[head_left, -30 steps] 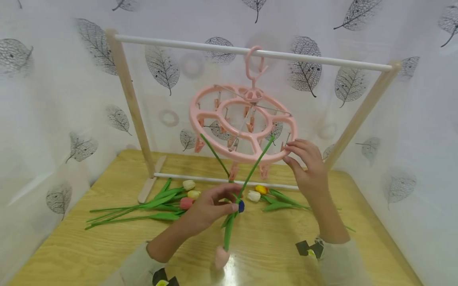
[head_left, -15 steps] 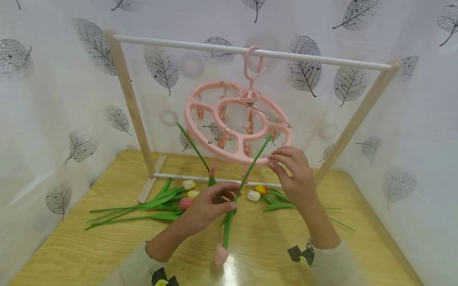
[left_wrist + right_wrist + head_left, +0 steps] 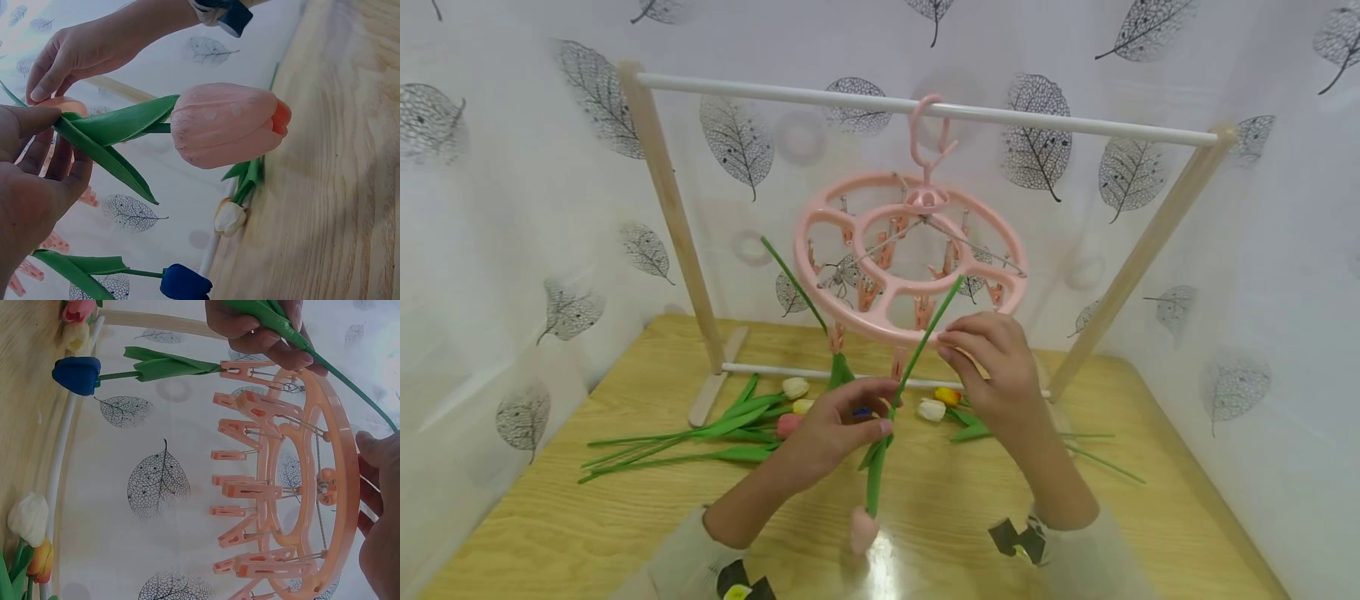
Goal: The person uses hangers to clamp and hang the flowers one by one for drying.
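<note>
A pale pink artificial tulip (image 3: 228, 125) hangs head down from my left hand (image 3: 846, 425), which pinches its green stem between thumb and fingers. My right hand (image 3: 992, 367) grips the near rim of a round pink clip hanger (image 3: 857, 321) with thumb and fingertips. Dangling from the hanger are several pink clothespegs (image 3: 237, 431). One peg (image 3: 240, 370) holds the stem of a blue tulip (image 3: 76, 376), also head down. In the head view, my left hand hides most of that blue flower. The pink tulip's stem crosses in front of the rim.
The hanger hooks over a white bar (image 3: 760, 90) on a wooden-legged frame (image 3: 673, 217). Several tulips (image 3: 730, 429) lie on the wooden table (image 3: 955, 533) at left. A white tulip (image 3: 932, 410) and a yellow-red one (image 3: 947, 396) lie at right, behind my right hand.
The hanger has turned, its near rim going left along with my right hand. The clipped blue tulip has swung left, behind my left hand. My left hand with the pink tulip barely moved.
</note>
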Available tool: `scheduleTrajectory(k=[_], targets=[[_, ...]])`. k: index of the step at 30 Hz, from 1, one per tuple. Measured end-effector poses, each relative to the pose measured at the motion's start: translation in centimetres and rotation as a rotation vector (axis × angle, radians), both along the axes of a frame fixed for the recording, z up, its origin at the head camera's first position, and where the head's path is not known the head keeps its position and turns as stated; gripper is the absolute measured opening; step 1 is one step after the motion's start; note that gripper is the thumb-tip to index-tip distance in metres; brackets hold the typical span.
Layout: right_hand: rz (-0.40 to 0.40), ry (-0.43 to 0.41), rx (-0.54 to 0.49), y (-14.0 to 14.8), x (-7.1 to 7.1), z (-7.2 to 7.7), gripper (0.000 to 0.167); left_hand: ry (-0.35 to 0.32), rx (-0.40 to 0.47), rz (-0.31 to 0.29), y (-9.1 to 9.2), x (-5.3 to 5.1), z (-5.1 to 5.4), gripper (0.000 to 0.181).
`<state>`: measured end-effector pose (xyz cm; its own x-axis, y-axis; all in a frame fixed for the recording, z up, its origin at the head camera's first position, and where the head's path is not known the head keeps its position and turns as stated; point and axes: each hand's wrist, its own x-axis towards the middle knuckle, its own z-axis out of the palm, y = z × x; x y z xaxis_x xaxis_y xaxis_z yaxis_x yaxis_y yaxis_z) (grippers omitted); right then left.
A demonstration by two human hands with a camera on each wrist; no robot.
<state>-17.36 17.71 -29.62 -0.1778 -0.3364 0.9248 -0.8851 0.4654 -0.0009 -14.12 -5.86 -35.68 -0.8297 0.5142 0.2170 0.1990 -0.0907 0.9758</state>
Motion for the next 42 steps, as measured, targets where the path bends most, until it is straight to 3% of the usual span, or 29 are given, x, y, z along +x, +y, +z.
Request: scheduleTrajectory(k=[10, 16, 19, 25, 27, 32, 37, 42], targets=[[0.047, 0.038, -0.087, -0.5, 0.7, -0.6, 0.022, 0.0, 0.007, 0.013, 0.1, 0.1, 0.0, 0.046], [0.065, 0.053, -0.13, -0.1, 1.4, -2.2, 0.03, -0.007, 0.045, 0.002, 0.2, 0.3, 0.1, 0.047], [0.056, -0.046, -0.129, 0.3, 1.4, -3.6, 0.034, -0.005, 0.032, 0.013, 0.1, 0.2, 0.1, 0.047], [0.099, -0.378, -0.193, 0.2, 0.7, -5.9, 0.022, -0.001, 0.015, 0.027, -0.1, 0.0, -0.1, 0.046], [0.12, -0.479, -0.238, 0.0, 0.6, -6.2, 0.026, 0.001, 0.024, 0.024, -0.1, 0.0, -0.1, 0.046], [0.15, -0.69, -0.379, -1.2, 0.4, -6.1, 0.016, 0.009, 0.039, 0.026, 0.0, 0.1, -0.1, 0.046], [0.147, -0.781, -0.47, -2.3, 0.3, -5.7, 0.013, 0.033, 0.032, 0.023, 0.0, 0.0, -0.1, 0.045], [0.139, -0.792, -0.523, -3.2, 0.2, -5.6, 0.015, 0.032, 0.042, 0.023, 0.0, -0.1, -0.2, 0.045]])
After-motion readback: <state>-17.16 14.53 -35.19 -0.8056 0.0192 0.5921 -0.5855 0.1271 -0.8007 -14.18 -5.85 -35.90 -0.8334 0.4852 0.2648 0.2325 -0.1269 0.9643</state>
